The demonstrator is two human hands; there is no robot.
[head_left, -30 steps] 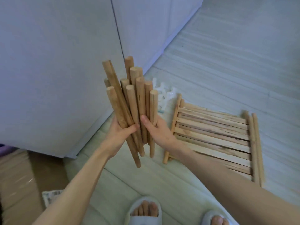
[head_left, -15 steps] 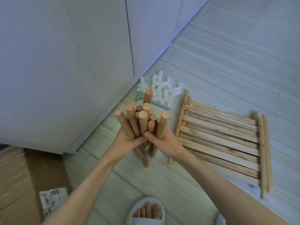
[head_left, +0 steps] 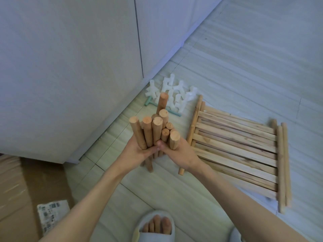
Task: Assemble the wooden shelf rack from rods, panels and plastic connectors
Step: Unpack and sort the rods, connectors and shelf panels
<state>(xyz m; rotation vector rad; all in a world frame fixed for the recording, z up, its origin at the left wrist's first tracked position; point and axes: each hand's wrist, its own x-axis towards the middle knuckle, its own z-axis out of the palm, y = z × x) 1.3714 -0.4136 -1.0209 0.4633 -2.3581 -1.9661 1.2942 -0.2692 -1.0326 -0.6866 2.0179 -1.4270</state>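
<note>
Both hands clasp one bundle of rods (head_left: pixel 154 133) upright over the floor (head_left: pixel 244 67): left hand (head_left: pixel 138 151) wrapped round the near-left side, right hand (head_left: pixel 176 151) round the right, thumbs meeting at the front. Judged purpose: holding them on end squares the bundle so lengths can be compared; one rod stands taller than the rest, and lower ends poke out unevenly beneath the hands, apparently clear of the floor. Panels (head_left: pixel 236 151) lie flat in a stack at 3 o'clock of the hands, just beside the right wrist, two loose rods along their far right edge. White connectors (head_left: pixel 173 95) sit heaped at 12 o'clock, against the cabinet (head_left: pixel 70 67) base, within reach. Cardboard box (head_left: pixel 19 189) at 8 o'clock. Nothing joined yet; sorting stage, by my reading.
</note>
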